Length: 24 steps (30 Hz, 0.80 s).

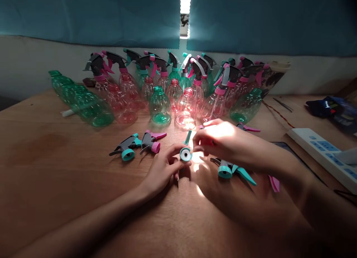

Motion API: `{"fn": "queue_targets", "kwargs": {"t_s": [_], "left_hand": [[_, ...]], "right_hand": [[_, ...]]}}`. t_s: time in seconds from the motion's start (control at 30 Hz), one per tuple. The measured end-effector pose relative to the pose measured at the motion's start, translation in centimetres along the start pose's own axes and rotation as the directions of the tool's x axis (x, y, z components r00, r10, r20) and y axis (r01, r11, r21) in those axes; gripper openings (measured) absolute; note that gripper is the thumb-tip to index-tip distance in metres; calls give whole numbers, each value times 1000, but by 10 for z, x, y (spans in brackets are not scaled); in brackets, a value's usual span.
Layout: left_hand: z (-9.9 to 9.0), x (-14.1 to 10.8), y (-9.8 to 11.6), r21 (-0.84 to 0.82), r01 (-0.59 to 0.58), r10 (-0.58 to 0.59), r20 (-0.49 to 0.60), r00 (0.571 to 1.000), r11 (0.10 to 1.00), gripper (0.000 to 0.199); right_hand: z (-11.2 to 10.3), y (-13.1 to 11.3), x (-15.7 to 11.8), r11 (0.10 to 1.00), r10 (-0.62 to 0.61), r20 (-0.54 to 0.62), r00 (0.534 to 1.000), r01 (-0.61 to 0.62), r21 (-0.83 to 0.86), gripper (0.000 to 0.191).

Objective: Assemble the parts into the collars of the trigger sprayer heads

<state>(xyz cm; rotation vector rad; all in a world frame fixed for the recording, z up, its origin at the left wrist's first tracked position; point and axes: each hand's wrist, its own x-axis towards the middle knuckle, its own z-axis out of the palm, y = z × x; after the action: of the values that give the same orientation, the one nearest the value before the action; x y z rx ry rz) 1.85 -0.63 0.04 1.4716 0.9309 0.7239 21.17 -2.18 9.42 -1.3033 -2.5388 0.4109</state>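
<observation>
My left hand grips a teal-collared spray head. Its round opening with a white insert faces me, and a teal trigger points away. Just to the right, my right hand is bent above the table under bright light, its fingers curled. Something pink shows around those fingers, but whether they hold it is hidden. Left of my hands lie a grey spray head with a teal collar and one with a pink collar. Under my right forearm lies another teal-collared spray head.
Several open bottles, such as a green bottle and a pink bottle, stand behind my hands. Bottles with spray heads fill the rows behind. A white power strip lies right, near tweezers and a dark bag.
</observation>
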Motion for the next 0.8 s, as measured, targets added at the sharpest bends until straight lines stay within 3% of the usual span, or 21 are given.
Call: {"fn": "queue_targets", "kwargs": {"t_s": [0.13,0.3,0.5,0.7,0.8], "left_hand": [[0,0,-4,31,-1,-1,42,999,1000,33],[0,0,-6,55,-1,-1,40,999,998,33],[-1,0,-5,47,-11,8,53,999,999,33],[-1,-1,-5,49,11,-13,48,999,999,36],[-1,0,-6,51,7,-9,44,999,999,37]], "right_hand": [[-4,6,3,992,29,8,1000,-30,123,8],[6,6,5,996,-17,71,997,11,89,12],[12,-1,5,995,43,116,992,-53,82,16],[14,-1,5,1000,19,31,999,-19,3,18],[15,-2,6,1000,3,45,999,-3,-18,19]]}}
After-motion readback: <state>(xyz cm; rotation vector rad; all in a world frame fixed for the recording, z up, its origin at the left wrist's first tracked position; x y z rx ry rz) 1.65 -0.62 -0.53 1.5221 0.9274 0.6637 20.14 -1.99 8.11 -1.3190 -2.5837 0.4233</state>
